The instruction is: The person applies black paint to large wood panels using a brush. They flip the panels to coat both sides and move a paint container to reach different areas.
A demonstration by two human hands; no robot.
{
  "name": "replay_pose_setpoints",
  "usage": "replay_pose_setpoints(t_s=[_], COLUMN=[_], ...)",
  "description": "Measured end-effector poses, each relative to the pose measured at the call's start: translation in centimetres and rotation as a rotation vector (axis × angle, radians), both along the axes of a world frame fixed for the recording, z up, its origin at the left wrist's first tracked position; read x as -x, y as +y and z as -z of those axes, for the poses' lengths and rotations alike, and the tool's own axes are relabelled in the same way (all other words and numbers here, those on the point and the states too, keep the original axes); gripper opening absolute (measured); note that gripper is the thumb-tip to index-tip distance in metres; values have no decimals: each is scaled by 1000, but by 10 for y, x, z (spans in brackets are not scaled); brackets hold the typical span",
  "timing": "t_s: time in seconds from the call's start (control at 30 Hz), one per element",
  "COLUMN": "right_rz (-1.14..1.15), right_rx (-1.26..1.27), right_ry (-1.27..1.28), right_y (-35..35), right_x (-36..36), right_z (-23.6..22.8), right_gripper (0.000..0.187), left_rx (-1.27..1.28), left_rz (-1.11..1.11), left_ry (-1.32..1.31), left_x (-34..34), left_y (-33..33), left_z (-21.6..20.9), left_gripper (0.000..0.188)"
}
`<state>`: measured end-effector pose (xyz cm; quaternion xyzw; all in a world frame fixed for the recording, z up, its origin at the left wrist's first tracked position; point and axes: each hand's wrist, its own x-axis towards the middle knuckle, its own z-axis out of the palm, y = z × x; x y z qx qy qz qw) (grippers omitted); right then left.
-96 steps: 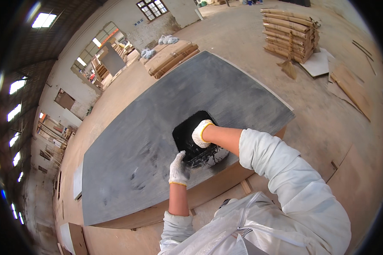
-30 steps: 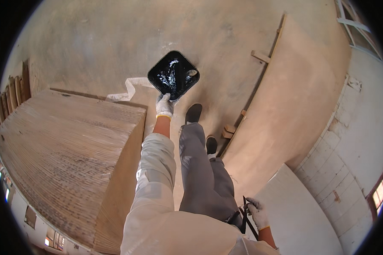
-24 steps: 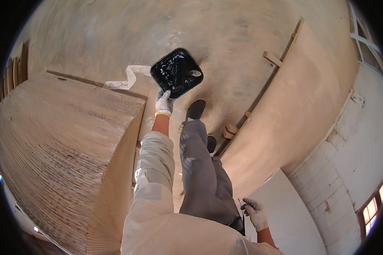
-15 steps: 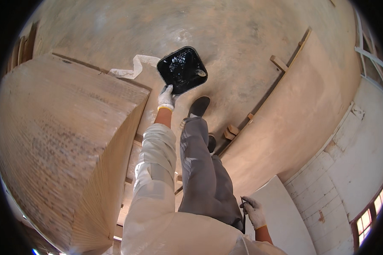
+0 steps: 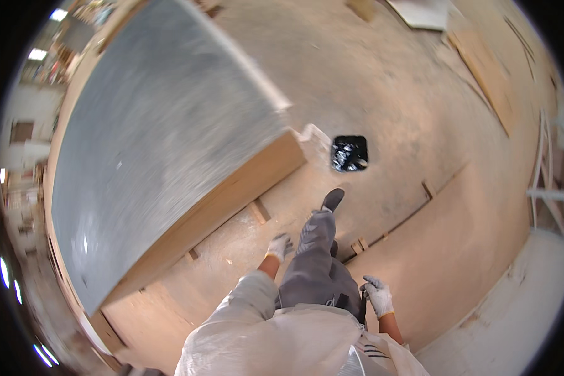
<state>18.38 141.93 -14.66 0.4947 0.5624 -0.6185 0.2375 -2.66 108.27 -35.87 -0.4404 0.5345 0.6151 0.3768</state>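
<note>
A black square tub [image 5: 349, 154] with a glossy dark inside stands on the floor ahead of my feet, apart from both hands. My left hand [image 5: 280, 247], in a whitish knit glove, hangs beside my left leg. Its fingers are loosely bent and hold nothing; motion blur softens them. At my right hip, my right hand [image 5: 377, 296], gloved too, is closed on a dark slender tool [image 5: 363, 306]; its kind cannot be made out. A crumpled pale strip [image 5: 315, 136] lies between the tub and the large stack at the left.
A big stack of boards [image 5: 175, 144] with a grey top fills the left side, raised on wooden blocks [image 5: 259, 212]. Right of my legs lies a broad tan board stack [image 5: 448, 250], with small wood blocks [image 5: 360, 245] along its edge. Another board [image 5: 479, 72] lies far right.
My left hand has let go of the tub's rim and drawn back toward my leg. The tub now stands farther off. My view has swung left, showing the stack's grey top.
</note>
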Motion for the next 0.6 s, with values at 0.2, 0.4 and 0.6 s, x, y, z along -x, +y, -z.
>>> replay_pose_setpoints(t_s=[0.2, 0.4, 0.6], right_rz=[-485, -434, -388], right_rx=[-21, 240, 757], right_ry=[260, 498, 536], right_y=[-24, -102, -294], right_x=[81, 231, 321], right_z=[-33, -60, -103], right_gripper=[32, 41, 51], left_rx=[212, 297, 156], left_rz=[-452, -881, -1001], left_ry=[129, 208, 117], left_x=[-113, -225, -342], left_y=[-209, -309, -310], left_z=[-97, -134, -122], left_gripper=[37, 28, 10])
